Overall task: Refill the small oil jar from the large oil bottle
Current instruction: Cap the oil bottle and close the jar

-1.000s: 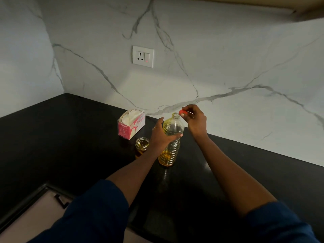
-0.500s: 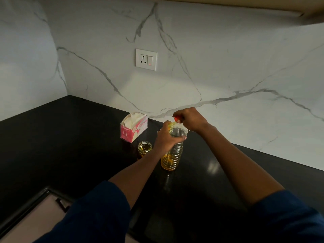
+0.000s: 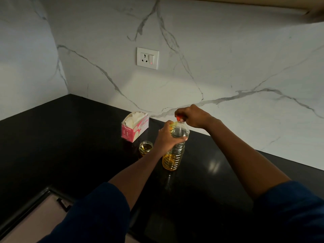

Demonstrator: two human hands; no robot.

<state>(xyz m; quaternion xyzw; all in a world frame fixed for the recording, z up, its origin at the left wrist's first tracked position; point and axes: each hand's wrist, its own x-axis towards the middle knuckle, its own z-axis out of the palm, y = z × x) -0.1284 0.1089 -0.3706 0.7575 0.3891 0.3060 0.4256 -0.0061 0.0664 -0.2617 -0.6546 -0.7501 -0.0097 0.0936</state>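
Nearest, two dark blue sleeves frame the black counter (image 3: 70, 137). Past them the large oil bottle (image 3: 172, 158) stands upright on the counter, with oil only in its lower part. The left grip (image 3: 166, 139) is wrapped around the bottle's upper body, fingers curled to the far side. Just left of it, beside that wrist, sits the small oil jar (image 3: 145, 148), open-mouthed with yellow oil inside.

The bottle looks like thin ribbed plastic. It should dent under a hard squeeze and may be slick if oily, so the ribbed middle seems the safest hold. The jar appears to be glass, light and easy to tip, and is best steadied by its side wall.

At the bottle's neck the right grip (image 3: 191, 116) pinches the red cap (image 3: 178, 118) between fingertips. Whether the cap is screwed on cannot be told.

Farther back stand a pink tissue box (image 3: 135, 128) and a socket (image 3: 147, 58) on the marble wall.
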